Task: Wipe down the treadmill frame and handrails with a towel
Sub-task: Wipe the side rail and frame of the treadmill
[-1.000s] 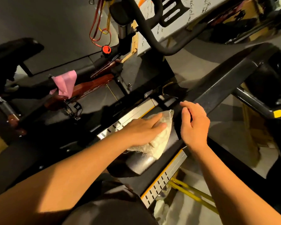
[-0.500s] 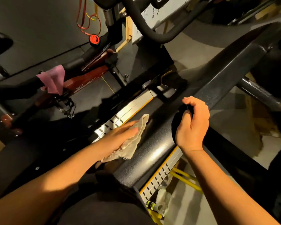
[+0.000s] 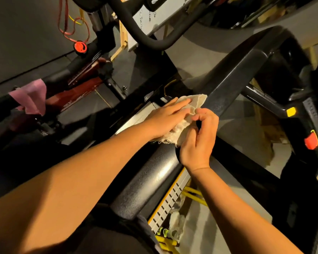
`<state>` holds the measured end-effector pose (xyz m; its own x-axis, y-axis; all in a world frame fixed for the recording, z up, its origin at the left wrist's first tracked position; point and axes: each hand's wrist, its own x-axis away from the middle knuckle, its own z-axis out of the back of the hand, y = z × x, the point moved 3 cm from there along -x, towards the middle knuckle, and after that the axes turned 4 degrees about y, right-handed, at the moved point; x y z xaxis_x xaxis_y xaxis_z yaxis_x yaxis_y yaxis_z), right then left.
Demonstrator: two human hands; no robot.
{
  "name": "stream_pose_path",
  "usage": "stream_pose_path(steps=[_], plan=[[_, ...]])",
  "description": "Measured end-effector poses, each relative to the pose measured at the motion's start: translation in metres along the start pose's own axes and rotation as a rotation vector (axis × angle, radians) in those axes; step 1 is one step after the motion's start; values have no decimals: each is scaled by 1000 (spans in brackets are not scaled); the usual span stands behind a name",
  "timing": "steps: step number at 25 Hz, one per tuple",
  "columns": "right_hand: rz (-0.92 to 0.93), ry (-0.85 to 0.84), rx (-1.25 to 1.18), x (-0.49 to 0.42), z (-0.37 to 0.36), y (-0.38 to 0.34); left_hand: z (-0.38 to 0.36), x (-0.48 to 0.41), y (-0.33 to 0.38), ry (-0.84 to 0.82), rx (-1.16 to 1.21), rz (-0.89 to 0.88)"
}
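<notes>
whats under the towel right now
The black treadmill rail runs under the towel, showing either side. The part beneath is hidden by cloth, the left hand pressing it and right hand pinching it.

- Two bare hands in shot: left hand and right hand.
- One frayed cream cloth towel, just the one.
- One pink draped cloth.
- One round red knob.
- One square yellow end cap.
- One red-orange plastic tab.
- One perforated silver metal strip with a yellow edge.
</notes>
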<state>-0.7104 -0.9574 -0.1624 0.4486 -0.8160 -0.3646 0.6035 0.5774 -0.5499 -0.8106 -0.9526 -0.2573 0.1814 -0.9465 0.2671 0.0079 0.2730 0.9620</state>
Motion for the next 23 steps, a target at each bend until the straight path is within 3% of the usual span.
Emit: stream_pose_path(steps=[2, 6, 8, 12, 15, 17, 20, 23], plan=[[-18, 13, -4, 0, 0, 3, 10, 56, -9, 22, -21, -64], [-72, 21, 35, -1, -1, 6, 26, 155, -16, -21, -311, -54], [-64, 7, 15, -1, -1, 6, 18, 148, -6, 20, -421, -55], [-20, -22, -20, -4, 2, 3, 8, 62, 23, 40, -349, -127], [-131, -44, -96, -6, 10, 0, 10, 53, 24, 24, -387, -128], [-276, 59, -151, -1, 33, -1, 1, 86, 29, 105, -558, -181], [-214, 167, -98, 24, 71, -4, -15, 113, 36, 213, -855, -390], [-217, 14, -82, 43, 69, -8, -28, 83, 54, 210, -1048, -388]])
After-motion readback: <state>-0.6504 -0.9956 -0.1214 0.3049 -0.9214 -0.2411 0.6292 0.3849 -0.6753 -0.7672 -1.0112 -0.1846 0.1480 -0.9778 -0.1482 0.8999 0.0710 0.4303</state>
